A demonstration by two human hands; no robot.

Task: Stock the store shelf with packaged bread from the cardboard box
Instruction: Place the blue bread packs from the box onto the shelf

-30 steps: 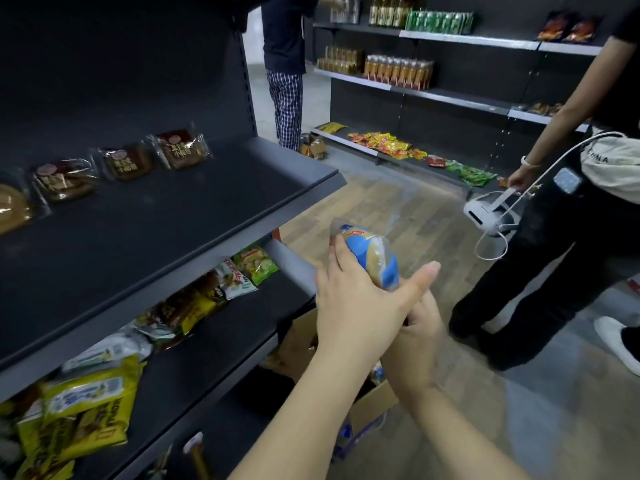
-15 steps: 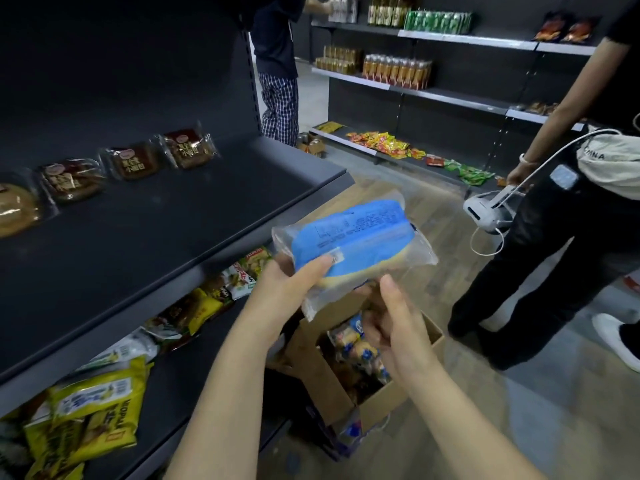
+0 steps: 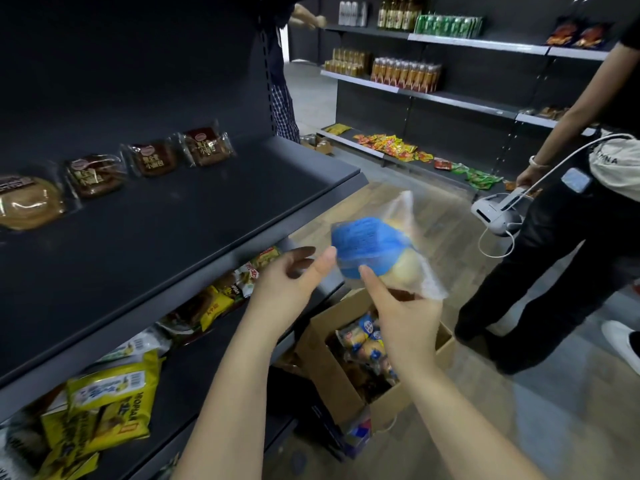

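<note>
Well, far on the left the top shelf [image 3: 173, 237] carries a row of wrapped bread along its back edge. A round pale bun [image 3: 29, 202] comes first, then three brown breads [image 3: 154, 161] sit side by side toward the back right corner. Under it, the lower shelf [image 3: 180, 386] has yellow snack bags [image 3: 107, 403] piled by its front edge.

Next comes the left hand [image 3: 287, 282]. It is open, with the fingers spread and holding nothing. Its thumb tip is right at the left side of the bread pack [image 3: 370, 247] — I cannot tell if it touches.

The bread pack is up in the air, just off the top shelf's front right corner and over the box [image 3: 329, 375]. It is tilted, with a blue label and pale bread showing through clear wrap. The right hand [image 3: 401, 306] pinches it from below, one finger on the front and the others curled behind.

The box sits open on the floor by the end of the lower shelf. More bread packs [image 3: 367, 344] lie inside.

On the right stands a person in black trousers [image 3: 554, 271], holding a white device [image 3: 495, 216] with a cable. Behind, far shelves [image 3: 467, 98] hold bottles and cans.
</note>
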